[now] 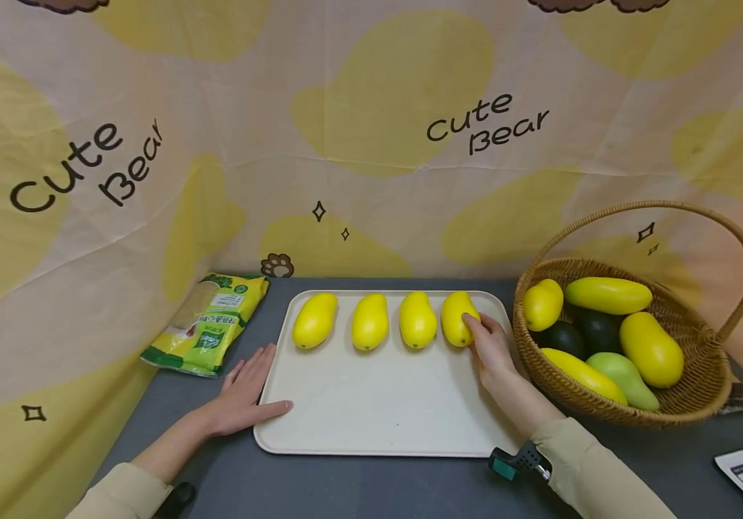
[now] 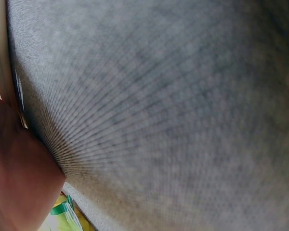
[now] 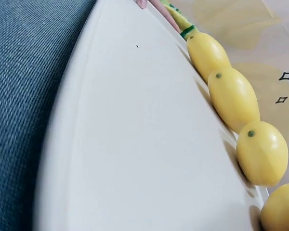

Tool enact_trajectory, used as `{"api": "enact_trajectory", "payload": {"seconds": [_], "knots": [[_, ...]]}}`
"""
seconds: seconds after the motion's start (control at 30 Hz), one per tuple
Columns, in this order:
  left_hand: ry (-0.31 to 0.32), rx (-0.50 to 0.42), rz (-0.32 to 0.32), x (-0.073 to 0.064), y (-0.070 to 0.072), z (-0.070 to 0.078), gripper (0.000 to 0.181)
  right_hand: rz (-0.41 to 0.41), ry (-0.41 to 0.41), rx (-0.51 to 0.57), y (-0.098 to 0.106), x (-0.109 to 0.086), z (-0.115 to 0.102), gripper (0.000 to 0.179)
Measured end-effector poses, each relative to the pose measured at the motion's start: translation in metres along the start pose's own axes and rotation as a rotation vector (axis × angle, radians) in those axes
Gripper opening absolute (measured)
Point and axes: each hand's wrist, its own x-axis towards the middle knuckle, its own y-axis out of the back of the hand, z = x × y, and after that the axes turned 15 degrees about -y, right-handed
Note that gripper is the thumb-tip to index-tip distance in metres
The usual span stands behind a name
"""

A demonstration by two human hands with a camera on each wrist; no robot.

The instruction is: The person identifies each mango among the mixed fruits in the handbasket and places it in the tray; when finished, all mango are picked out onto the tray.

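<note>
A white rectangular tray (image 1: 377,404) lay on a dark grey table (image 1: 345,490), with four yellow mangoes in a row along the tray's far edge, spaced apart from one another. From the tray's left end to its right they were the first mango (image 1: 314,321), the second mango (image 1: 370,322), the third mango (image 1: 417,320) and the rightmost mango (image 1: 455,317).

The right hand (image 1: 496,353) reached over the tray's right side. It was nearly closed, its fingertips gripping the rightmost mango by its right side, near the tray's far right corner. The mango sat just beyond the fingertips, farther up the tray than the palm; how far the hidden fingers wrapped round it could not be told.

The left hand (image 1: 244,396) rested flat at the tray's left edge, fingers straight, thumb stretched over the rim, holding no fruit. All four mangoes lay farther up the tray than that thumb.

Just right of the tray stood a wicker basket (image 1: 698,400) with a tall handle, holding more yellow fruits, two dark ones and a pale green one. Left of the tray lay a yellow-and-green packet (image 1: 205,324). Behind the tray hung a patterned cloth (image 1: 377,108) printed "Cute Bear".
</note>
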Motion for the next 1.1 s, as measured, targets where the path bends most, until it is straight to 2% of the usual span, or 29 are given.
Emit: {"api": "enact_trajectory", "payload": {"seconds": [0.27,0.4,0.63,0.87,1.1], "knots": [[-0.027,-0.01,0.009,-0.003,0.005,0.012,0.107,0.03,0.014,-0.084,0.002,-0.001,0.001,0.069],[-0.02,0.0,0.007,-0.003,0.007,0.015,0.107,0.033,0.017,-0.117,0.003,-0.002,0.001,0.068],[-0.011,-0.006,0.001,-0.003,0.006,0.014,0.107,0.026,0.003,-0.153,0.004,-0.005,0.0,0.07],[-0.016,-0.014,0.006,-0.003,0.006,0.013,0.106,0.01,-0.015,-0.158,0.008,-0.008,0.0,0.078],[-0.016,-0.011,0.01,-0.004,0.006,0.013,0.107,-0.005,-0.01,-0.156,0.009,-0.01,-0.001,0.077]]}}
